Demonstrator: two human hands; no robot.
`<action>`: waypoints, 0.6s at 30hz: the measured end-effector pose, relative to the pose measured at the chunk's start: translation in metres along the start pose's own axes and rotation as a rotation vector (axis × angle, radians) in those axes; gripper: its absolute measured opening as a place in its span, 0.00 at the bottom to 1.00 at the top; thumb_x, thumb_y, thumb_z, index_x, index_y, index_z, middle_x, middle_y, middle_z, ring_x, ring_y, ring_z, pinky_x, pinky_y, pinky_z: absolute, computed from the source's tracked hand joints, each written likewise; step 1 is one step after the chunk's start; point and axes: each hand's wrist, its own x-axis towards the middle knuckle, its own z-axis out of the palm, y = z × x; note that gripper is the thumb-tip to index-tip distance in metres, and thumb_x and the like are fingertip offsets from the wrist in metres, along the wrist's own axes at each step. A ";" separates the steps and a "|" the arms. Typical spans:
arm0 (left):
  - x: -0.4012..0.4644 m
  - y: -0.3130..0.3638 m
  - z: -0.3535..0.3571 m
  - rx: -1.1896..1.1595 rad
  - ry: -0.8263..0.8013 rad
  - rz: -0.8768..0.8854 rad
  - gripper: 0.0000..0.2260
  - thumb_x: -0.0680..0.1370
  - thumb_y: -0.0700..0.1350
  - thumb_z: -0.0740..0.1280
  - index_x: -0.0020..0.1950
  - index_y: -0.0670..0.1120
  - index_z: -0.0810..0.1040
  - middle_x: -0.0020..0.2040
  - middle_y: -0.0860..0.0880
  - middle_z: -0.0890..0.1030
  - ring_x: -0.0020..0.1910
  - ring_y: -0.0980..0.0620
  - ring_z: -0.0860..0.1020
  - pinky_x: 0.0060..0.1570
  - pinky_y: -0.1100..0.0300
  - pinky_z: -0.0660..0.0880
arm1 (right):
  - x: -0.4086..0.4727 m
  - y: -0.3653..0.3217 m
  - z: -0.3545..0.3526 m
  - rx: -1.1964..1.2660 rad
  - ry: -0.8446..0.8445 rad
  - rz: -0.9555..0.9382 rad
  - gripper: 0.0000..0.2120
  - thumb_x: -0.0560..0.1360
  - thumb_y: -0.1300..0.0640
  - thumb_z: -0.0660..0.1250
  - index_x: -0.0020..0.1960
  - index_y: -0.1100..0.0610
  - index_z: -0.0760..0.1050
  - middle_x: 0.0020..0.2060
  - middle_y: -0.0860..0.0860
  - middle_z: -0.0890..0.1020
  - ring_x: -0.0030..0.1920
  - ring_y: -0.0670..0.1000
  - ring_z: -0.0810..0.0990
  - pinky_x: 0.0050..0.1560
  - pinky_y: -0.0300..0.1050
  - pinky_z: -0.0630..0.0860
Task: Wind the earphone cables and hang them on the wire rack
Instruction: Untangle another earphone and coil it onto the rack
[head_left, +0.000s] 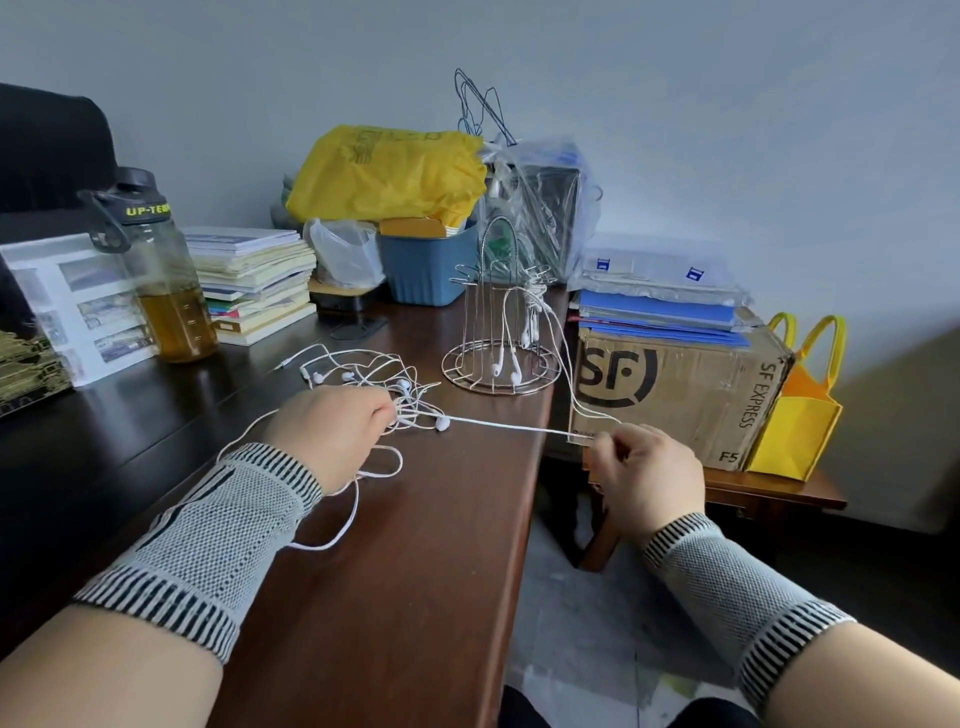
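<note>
Earphone cables (363, 379) lay in a white tangle on the dark wooden table (405, 545), near its right edge, and one strand ran taut between the two hands. The left hand (332, 431) rested on the table with its fingers curled round the tangle's near end, pinching the strand. The right hand (649, 478) hung just past the table's right edge, thumb and fingers pinched on the strand's other end. From there the cord (566, 364) rose to the wire rack (501, 332), which stood by the right edge farther back, with earbuds (506, 366) dangling inside it. Beyond the rack sat a blue bin (426, 270) and a yellow bag (384, 171); a bottle (166, 280) and stacked books (254, 280) stood toward the left. A cardboard box (675, 395) sat on a lower stand off the right edge.
</note>
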 end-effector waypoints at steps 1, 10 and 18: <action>0.000 0.000 0.001 0.025 0.011 -0.021 0.14 0.83 0.52 0.55 0.50 0.51 0.79 0.43 0.50 0.82 0.46 0.45 0.79 0.45 0.54 0.73 | 0.001 0.005 -0.002 -0.011 -0.015 0.065 0.19 0.75 0.51 0.62 0.26 0.54 0.65 0.26 0.47 0.70 0.31 0.55 0.73 0.33 0.43 0.66; 0.004 -0.010 0.008 0.099 0.164 -0.138 0.15 0.84 0.49 0.51 0.54 0.48 0.77 0.47 0.46 0.83 0.46 0.42 0.79 0.40 0.53 0.72 | 0.011 0.021 -0.009 -0.056 -0.008 0.369 0.16 0.76 0.52 0.60 0.32 0.57 0.76 0.27 0.51 0.76 0.30 0.52 0.74 0.33 0.43 0.71; 0.004 -0.005 0.006 0.007 0.139 -0.079 0.15 0.84 0.52 0.53 0.55 0.49 0.78 0.46 0.44 0.83 0.47 0.39 0.79 0.42 0.53 0.71 | 0.006 0.028 0.002 -0.094 -0.118 0.439 0.14 0.76 0.49 0.61 0.47 0.57 0.82 0.44 0.56 0.81 0.47 0.58 0.77 0.49 0.48 0.75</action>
